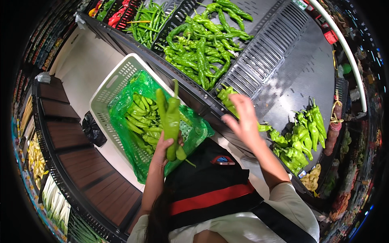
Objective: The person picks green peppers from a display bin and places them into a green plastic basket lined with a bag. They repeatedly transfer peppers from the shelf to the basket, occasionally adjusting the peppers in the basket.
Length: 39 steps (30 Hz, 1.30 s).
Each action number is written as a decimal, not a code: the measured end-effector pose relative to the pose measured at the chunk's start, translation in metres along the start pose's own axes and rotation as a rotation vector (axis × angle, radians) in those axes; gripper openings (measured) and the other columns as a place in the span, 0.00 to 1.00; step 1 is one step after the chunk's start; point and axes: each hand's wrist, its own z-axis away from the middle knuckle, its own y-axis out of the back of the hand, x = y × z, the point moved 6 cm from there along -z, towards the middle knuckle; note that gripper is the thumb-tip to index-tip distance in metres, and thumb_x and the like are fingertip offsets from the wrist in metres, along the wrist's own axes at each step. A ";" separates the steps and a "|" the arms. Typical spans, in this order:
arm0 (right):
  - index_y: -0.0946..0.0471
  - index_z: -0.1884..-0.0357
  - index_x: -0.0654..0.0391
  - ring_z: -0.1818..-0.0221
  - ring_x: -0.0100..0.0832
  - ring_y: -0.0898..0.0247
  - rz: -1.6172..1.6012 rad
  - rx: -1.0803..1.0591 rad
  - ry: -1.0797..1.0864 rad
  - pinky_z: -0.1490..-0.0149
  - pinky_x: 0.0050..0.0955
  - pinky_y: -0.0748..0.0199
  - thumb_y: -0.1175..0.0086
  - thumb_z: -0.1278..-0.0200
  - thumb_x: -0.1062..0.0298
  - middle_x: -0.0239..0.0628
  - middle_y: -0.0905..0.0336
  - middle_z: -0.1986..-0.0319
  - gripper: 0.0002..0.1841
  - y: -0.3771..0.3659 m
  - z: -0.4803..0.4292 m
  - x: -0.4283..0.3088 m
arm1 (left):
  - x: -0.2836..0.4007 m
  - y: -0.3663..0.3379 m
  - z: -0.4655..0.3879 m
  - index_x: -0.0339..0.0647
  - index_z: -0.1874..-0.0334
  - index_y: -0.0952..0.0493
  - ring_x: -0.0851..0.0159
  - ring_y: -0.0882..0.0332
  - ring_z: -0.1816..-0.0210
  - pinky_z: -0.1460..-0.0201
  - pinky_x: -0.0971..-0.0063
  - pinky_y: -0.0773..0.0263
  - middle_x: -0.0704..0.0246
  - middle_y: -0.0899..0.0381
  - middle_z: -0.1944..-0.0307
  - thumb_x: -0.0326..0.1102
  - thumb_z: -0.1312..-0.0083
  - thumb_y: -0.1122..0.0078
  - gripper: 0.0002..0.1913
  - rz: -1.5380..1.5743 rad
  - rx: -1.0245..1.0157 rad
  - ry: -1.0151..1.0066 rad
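Observation:
My left hand (162, 150) is closed around a few large light-green peppers (172, 121), held upright with their stems pointing different ways. Below them, a green plastic bag (194, 138) lines a white plastic basket (101, 94). Light-green peppers (141, 114) lie heaped inside the bag. Over the edge of the display shelf, my right hand (244, 121) is slightly blurred, its thumb and fingers apart. Close behind its fingers lie light-green peppers (225, 96), partly hidden by the hand. Another pile of the same peppers (299, 139) sits on the shelf to the right.
A black slatted divider (258, 57) separates the dark mesh shelf (307, 70) from long, wrinkled green peppers (200, 51). Thin green chilies (149, 22) fill a section farther left. A second produce stand (85, 167) curves along the left, with a black plastic bag (93, 129) beside it.

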 end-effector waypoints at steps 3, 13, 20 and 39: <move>0.35 0.30 0.65 0.38 0.49 0.30 -0.394 -0.177 -0.061 0.34 0.39 0.31 0.32 0.36 0.61 0.55 0.31 0.41 0.37 -0.029 0.005 -0.065 | 0.009 -0.043 -0.004 0.42 0.18 0.55 0.60 0.33 0.34 0.30 0.65 0.35 0.59 0.35 0.32 0.35 0.37 0.29 0.51 -0.543 0.090 -0.189; 0.35 0.26 0.57 0.46 0.42 0.20 -0.301 0.325 -0.370 0.37 0.39 0.23 0.35 0.35 0.68 0.48 0.21 0.46 0.35 0.092 0.003 0.026 | 0.044 -0.164 -0.028 0.38 0.33 0.32 0.56 0.27 0.46 0.37 0.66 0.34 0.63 0.26 0.50 0.26 0.34 0.38 0.26 -0.966 0.025 -0.749; 0.32 0.27 0.57 0.37 0.47 0.28 -0.105 -0.299 -0.147 0.30 0.38 0.33 0.37 0.35 0.69 0.50 0.25 0.41 0.33 0.023 -0.016 0.155 | 0.014 -0.260 -0.059 0.68 0.42 0.17 0.60 0.26 0.48 0.28 0.45 0.39 0.73 0.25 0.54 0.32 0.43 0.39 0.26 -1.606 -0.269 -1.284; 0.33 0.28 0.59 0.30 0.52 0.39 0.200 -0.017 -0.297 0.27 0.45 0.39 0.39 0.35 0.70 0.51 0.33 0.33 0.32 0.018 0.049 0.146 | -0.035 -0.108 -0.080 0.49 0.35 0.23 0.49 0.30 0.34 0.30 0.52 0.34 0.58 0.27 0.38 0.23 0.42 0.37 0.29 -1.579 -0.127 -0.863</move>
